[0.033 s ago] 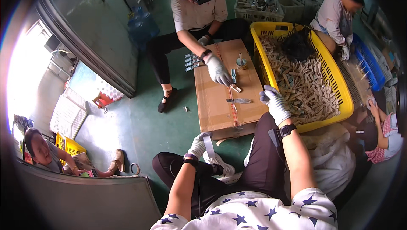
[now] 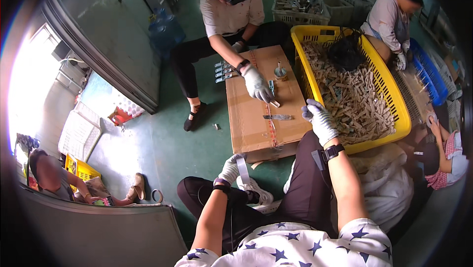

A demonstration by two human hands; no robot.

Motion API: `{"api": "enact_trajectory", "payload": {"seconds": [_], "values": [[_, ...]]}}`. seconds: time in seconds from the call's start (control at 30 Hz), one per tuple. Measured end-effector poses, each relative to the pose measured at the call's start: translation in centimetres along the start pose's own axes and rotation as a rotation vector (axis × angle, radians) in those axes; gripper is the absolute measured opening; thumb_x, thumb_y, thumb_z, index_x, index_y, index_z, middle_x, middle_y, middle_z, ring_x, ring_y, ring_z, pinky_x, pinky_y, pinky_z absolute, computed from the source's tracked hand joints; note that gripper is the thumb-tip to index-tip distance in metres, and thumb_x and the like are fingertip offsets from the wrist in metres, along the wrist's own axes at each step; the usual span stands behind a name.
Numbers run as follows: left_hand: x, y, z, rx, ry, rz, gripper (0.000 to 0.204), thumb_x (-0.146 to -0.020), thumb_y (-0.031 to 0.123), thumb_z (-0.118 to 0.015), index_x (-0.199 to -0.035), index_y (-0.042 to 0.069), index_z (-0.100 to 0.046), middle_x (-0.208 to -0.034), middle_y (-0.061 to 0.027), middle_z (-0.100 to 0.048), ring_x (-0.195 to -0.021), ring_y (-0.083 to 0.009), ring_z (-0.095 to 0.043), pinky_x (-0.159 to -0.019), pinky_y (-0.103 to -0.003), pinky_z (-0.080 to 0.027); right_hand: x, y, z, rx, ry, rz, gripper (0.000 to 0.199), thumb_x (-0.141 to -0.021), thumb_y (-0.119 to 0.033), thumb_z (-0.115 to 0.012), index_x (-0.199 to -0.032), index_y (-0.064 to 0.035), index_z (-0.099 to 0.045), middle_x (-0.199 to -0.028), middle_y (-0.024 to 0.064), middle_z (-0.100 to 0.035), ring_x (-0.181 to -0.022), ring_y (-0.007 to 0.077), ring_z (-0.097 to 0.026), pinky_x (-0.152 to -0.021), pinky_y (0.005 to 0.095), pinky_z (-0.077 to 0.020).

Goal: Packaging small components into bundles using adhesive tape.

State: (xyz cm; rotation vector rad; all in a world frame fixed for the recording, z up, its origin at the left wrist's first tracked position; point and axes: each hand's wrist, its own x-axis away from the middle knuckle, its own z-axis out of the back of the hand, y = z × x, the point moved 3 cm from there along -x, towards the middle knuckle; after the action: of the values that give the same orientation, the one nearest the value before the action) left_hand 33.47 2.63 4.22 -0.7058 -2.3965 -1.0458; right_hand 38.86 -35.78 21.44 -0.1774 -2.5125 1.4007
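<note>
My gloved left hand [image 2: 228, 170] is at the near left corner of the cardboard box [image 2: 249, 131], closed on a flat grey strip [image 2: 243, 169] that hangs toward my knee. My gloved right hand [image 2: 322, 123] is raised beside the box's right edge, near the yellow crate [image 2: 404, 130]. Its thumb and fingers are pinched together; whatever lies between them is too small to make out. On the box lie a knife-like flat tool [image 2: 277, 117], a small teal-and-white piece [image 2: 271, 84] and a pale piece [image 2: 275, 103] under a co-worker's gloved hand [image 2: 257, 87].
A small pot [image 2: 280, 74] with a stick in it stands on the box. Several teal-and-white pieces [image 2: 220, 72] jut from its left edge. Many small flat pieces and a black bag [image 2: 345, 52] fill the yellow crate. Other people sit around, near a blue crate [image 2: 427, 72].
The co-worker's gloved hand has shifted slightly right and covers more of the pale piece. My own hands have not visibly moved.
</note>
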Motion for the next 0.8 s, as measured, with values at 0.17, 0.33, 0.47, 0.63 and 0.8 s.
{"api": "enact_trajectory", "payload": {"seconds": [0.17, 0.33, 0.47, 0.63, 0.8], "values": [[0.0, 0.0, -0.8, -0.078, -0.077, -0.02, 0.012, -0.088, -0.003, -0.059, -0.099, 0.001, -0.064, -0.092, -0.004, -0.066, -0.084, -0.0134, -0.062, -0.08, -0.025, -0.052, -0.6, 0.4, 1.0, 0.004, 0.013, 0.0, 0.025, -0.091, -0.012, -0.06, -0.115, -0.0058, -0.06, -0.089, 0.0072, -0.067, -0.075, 0.0158, -0.065, -0.074, 0.0295, -0.0562], [0.1, 0.0, -0.2, -0.084, -0.049, -0.059, 0.016, -0.087, -0.005, -0.06, -0.101, 0.002, -0.065, -0.093, -0.0035, -0.066, -0.084, -0.0127, -0.062, -0.08, -0.025, -0.053, -0.7, 0.6, 0.9, 0.009, -0.001, 0.002, 0.026, -0.091, -0.013, -0.06, -0.116, -0.0063, -0.06, -0.089, 0.0071, -0.068, -0.074, 0.0155, -0.065, -0.074, 0.0295, -0.0556], [-0.2, -0.3, 0.2, -0.085, 0.0, -0.131, 0.014, -0.086, 0.006, -0.062, -0.097, -0.001, -0.067, -0.087, -0.0079, -0.069, -0.071, -0.0192, -0.064, -0.068, -0.031, -0.054, -0.6, 0.6, 0.7, 0.02, -0.008, 0.006, 0.027, -0.091, -0.014, -0.06, -0.117, -0.0066, -0.06, -0.09, 0.0071, -0.068, -0.073, 0.0154, -0.065, -0.074, 0.0297, -0.0553], [-0.4, -0.4, 0.4, -0.063, 0.006, -0.109, 0.013, -0.086, 0.006, -0.062, -0.097, 0.0, -0.067, -0.087, -0.0075, -0.068, -0.07, -0.0191, -0.064, -0.068, -0.031, -0.054, -0.4, 0.6, 0.7, 0.044, -0.01, 0.023, 0.027, -0.091, -0.016, -0.061, -0.117, -0.0069, -0.061, -0.09, 0.0068, -0.068, -0.072, 0.0151, -0.065, -0.074, 0.0294, -0.0545], [-1.1, -0.8, -0.1, -0.019, -0.026, -0.018, 0.013, -0.086, -0.005, -0.061, -0.096, 0.002, -0.066, -0.09, -0.0038, -0.066, -0.081, -0.0146, -0.063, -0.077, -0.026, -0.053, -0.3, 0.3, 1.5, 0.055, 0.003, 0.039, 0.027, -0.091, -0.016, -0.061, -0.117, -0.007, -0.061, -0.09, 0.0064, -0.068, -0.073, 0.0149, -0.065, -0.073, 0.0294, -0.0544]]}}
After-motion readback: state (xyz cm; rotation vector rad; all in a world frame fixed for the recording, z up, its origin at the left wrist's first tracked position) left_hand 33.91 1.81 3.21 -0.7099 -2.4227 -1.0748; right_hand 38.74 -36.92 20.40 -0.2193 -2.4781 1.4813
